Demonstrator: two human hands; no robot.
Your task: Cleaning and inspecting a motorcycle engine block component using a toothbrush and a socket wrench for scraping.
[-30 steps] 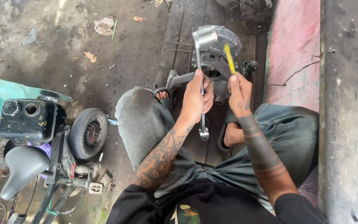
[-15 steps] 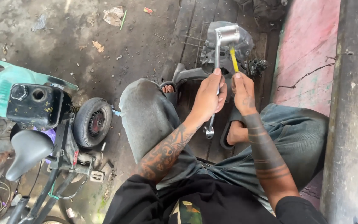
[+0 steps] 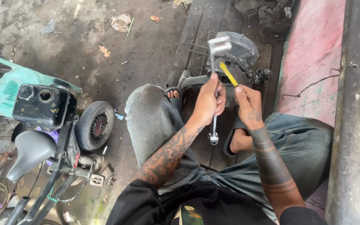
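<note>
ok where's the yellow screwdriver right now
In the head view, upper middle: the right hand holds the yellow screwdriver against the grey engine part, beside the hammer in the left hand.

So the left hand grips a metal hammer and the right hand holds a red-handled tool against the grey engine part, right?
Not quite. The head view shows the tool's handle in the right hand is yellow, not red. The left hand does grip the metal hammer, at the grey engine part.

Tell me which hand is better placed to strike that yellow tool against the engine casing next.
Probably the left hand: it grips the metal hammer raised over the yellow tool, which the right hand steadies on the engine casing.
</note>
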